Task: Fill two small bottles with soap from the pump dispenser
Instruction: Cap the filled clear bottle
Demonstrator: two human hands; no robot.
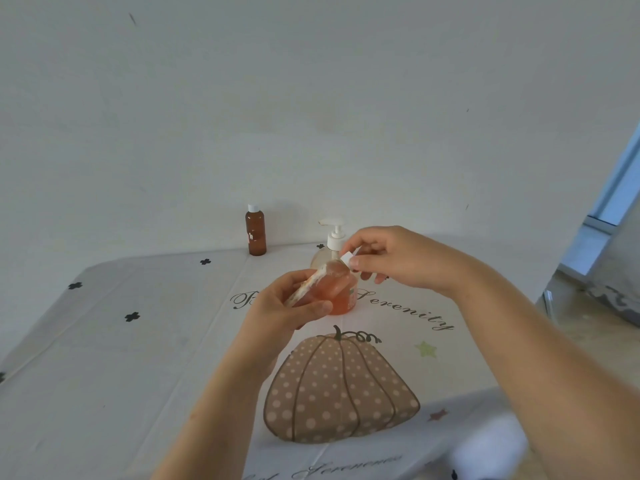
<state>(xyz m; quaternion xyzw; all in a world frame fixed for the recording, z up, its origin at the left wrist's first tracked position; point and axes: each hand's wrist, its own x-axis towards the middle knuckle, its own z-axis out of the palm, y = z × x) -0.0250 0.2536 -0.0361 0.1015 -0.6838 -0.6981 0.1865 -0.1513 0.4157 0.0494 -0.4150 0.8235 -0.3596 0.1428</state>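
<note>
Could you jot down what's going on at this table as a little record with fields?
left hand: grips a tilted small bottle of orange liquid
right hand: pinches a white cap by the bottle's top
pump dispenser: upright behind the hands
brown bottle: capped, standing by the wall
tablecloth: printed with a pumpkin

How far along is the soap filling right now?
The brown bottle stands capped at the back; its fill level can't be seen. In hand: the left hand grips a small bottle holding orange soap, while the right hand pinches a white cap at its neck. Left: seating that cap, it seems; the pump dispenser stands behind.
</note>
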